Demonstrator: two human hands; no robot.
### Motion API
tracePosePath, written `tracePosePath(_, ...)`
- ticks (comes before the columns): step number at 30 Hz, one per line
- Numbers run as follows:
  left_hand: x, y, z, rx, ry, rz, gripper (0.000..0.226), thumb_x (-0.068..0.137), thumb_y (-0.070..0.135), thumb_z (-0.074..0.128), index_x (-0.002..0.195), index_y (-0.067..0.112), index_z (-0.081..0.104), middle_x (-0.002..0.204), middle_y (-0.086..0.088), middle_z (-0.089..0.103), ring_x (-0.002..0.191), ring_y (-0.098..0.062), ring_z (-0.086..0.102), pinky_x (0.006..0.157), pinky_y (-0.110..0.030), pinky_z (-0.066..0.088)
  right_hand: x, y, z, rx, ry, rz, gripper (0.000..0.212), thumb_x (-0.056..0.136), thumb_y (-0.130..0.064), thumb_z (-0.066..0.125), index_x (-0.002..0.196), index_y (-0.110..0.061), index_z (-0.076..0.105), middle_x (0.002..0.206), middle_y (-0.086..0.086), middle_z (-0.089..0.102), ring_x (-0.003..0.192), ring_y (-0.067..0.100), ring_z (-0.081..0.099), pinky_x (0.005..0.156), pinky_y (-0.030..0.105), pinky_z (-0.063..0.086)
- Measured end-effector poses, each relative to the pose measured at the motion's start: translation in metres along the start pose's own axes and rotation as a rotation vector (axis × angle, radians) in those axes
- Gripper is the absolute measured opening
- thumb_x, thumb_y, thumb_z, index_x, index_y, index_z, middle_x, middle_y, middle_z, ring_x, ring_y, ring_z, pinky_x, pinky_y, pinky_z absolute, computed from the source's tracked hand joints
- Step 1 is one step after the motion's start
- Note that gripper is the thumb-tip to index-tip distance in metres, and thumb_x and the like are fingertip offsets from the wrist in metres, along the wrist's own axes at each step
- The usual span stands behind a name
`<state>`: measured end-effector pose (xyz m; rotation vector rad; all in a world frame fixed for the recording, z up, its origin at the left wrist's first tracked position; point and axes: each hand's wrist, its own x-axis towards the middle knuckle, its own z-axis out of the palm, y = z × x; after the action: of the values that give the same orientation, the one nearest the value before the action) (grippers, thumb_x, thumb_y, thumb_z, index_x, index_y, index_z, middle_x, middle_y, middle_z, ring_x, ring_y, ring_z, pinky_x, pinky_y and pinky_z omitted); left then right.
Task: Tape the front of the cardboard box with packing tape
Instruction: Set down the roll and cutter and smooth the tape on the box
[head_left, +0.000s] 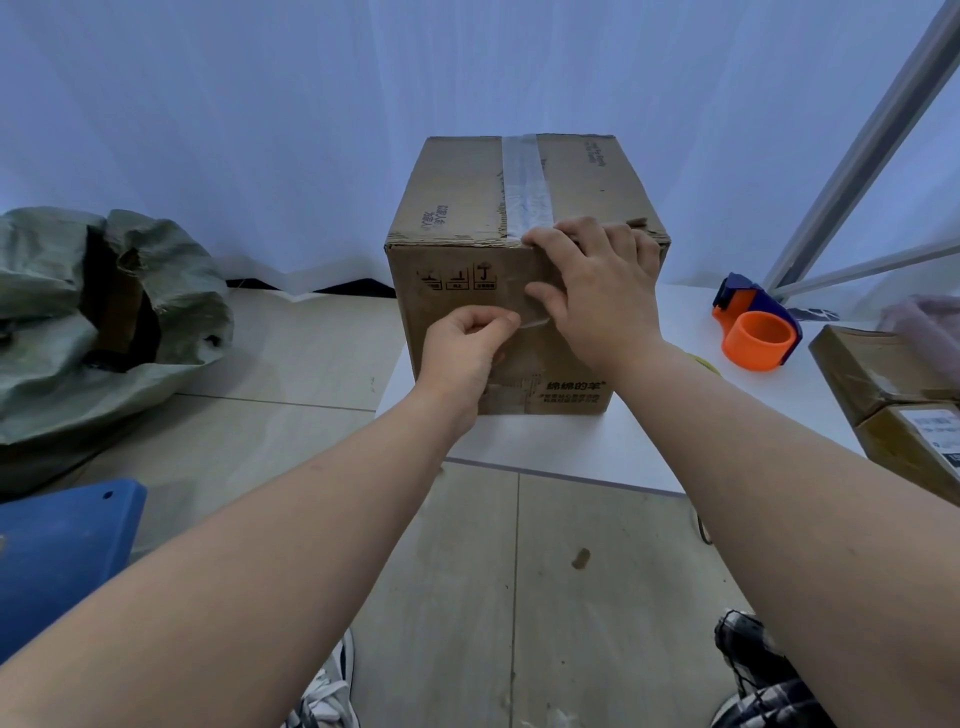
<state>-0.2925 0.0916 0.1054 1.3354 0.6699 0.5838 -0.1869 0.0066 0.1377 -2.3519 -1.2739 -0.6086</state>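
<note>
Cardboard box — worn, top seam taped

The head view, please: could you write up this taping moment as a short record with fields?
box: cardboard box upright on the white table
top seam: taped with a clear strip
left hand: pinches a clear tape end against the front face
right hand: spread over the front top edge, pressing
dispenser: orange and blue, on the table right of the box, untouched
other parcels: at the right edge
</note>
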Motion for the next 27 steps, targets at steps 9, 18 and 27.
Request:
tracePosePath(9,-0.003,0.0,0.004,-0.016,0.009,0.035,0.005,0.086,0.014,0.066,0.084,0.016,0.062,0.078,0.006,0.063,0.075,-0.005,0.057,0.06,-0.014,0.043,0.0,0.0,0.0,-0.001,-0.012,0.008,0.038,0.086,-0.034,0.056,0.124,-0.032,0.05,0.124,0.001,0.051,0.116,0.029,0.041,0.099,0.042,0.021)
tracePosePath(18,-0.001,-0.003,0.009,-0.08,0.077,-0.045,0.01,0.084,0.011,0.07,0.09,0.016,0.063,0.079,0.002,0.066,0.072,-0.008,0.06,0.056,-0.013,0.046,0.001,0.0,0.0,-0.001,-0.001,0.005,0.035,0.087,-0.04,0.054,0.122,-0.032,0.051,0.121,0.001,0.052,0.115,0.03,0.042,0.098,0.043,0.023)
tracePosePath(27,-0.002,-0.008,0.019,-0.087,0.119,-0.077,0.006,0.089,0.01,0.061,0.089,0.015,0.064,0.086,0.001,0.069,0.065,-0.007,0.055,0.055,-0.017,0.047,0.016,0.004,-0.004,0.007,-0.047,0.018,0.038,0.087,-0.051,0.05,0.119,-0.031,0.056,0.118,0.002,0.05,0.113,0.03,0.038,0.095,0.042,0.024)
